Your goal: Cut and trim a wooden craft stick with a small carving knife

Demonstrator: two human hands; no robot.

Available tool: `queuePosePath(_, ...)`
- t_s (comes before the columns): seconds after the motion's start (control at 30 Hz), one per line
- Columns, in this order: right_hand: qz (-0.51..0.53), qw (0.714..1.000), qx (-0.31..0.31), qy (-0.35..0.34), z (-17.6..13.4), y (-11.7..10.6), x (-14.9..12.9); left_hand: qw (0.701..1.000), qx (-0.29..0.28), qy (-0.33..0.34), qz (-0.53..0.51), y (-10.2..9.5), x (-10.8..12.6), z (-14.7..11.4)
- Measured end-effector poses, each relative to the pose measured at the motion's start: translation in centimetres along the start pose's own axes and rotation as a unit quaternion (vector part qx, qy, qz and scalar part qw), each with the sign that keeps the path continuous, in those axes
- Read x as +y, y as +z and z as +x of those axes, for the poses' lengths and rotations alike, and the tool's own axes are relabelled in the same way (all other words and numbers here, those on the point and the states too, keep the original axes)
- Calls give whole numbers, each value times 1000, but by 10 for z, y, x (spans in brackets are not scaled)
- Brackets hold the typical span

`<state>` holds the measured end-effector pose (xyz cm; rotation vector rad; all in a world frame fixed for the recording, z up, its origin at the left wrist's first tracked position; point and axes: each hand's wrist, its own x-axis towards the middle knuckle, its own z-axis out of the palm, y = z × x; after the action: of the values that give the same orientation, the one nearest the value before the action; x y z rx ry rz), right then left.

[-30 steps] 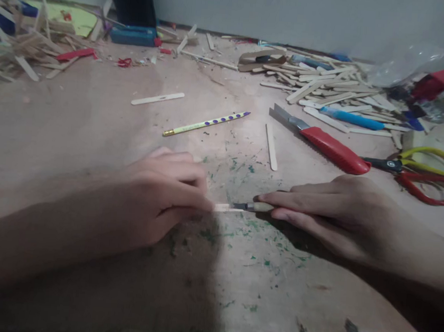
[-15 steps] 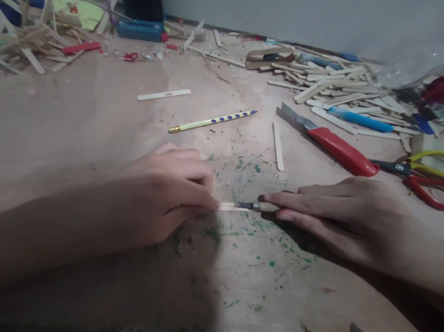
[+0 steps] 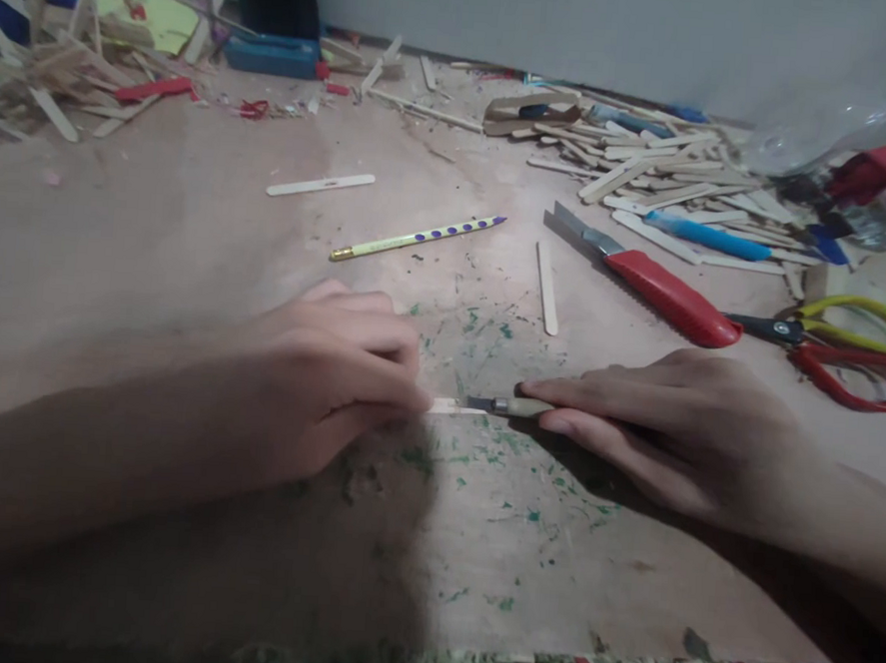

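Observation:
My left hand [image 3: 335,375] presses a pale wooden stick [image 3: 449,406] flat onto the scratched board, fingers closed over most of it so only its right end shows. My right hand [image 3: 669,425] grips a small craft knife [image 3: 509,407] with a tan handle. Its dark blade tip lies on the exposed end of the stick. The two hands face each other, fingertips a short gap apart.
A red utility knife [image 3: 662,295] and red and yellow scissors [image 3: 854,347] lie to the right. A dotted pencil [image 3: 417,237] and loose sticks [image 3: 547,288] lie behind the hands. Heaps of sticks [image 3: 663,175] fill the far right and far left [image 3: 45,77].
Both hands hold their grip; the blade stays on the stick's end. The view has shifted slightly.

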<state>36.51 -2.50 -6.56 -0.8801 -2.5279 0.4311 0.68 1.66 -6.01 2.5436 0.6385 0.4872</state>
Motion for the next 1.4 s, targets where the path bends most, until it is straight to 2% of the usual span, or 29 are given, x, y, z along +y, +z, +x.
queuePosePath(0.3,23,1000,-8,4,5,-3,2,999,14,26,17,3,-3,2)
queuePosePath(0.4,35,999,-13,6,4,-6,3,1000,11,17,10,2,-1,4)
queuePosePath(0.57,31,999,-15,24,-1,-10,2,999,-29,-12,11,-1,2,6)
queuePosePath(0.7,28,998,-40,39,-4,-10,0,1000,-16,-14,7,0,2,5)
queuePosePath(1.23,56,998,-10,26,0,-5,3,1000,-18,-15,1,-2,1,3)
queuePosePath(1.4,57,998,-22,33,0,-6,4,1000,-26,-14,7,-1,1,5)
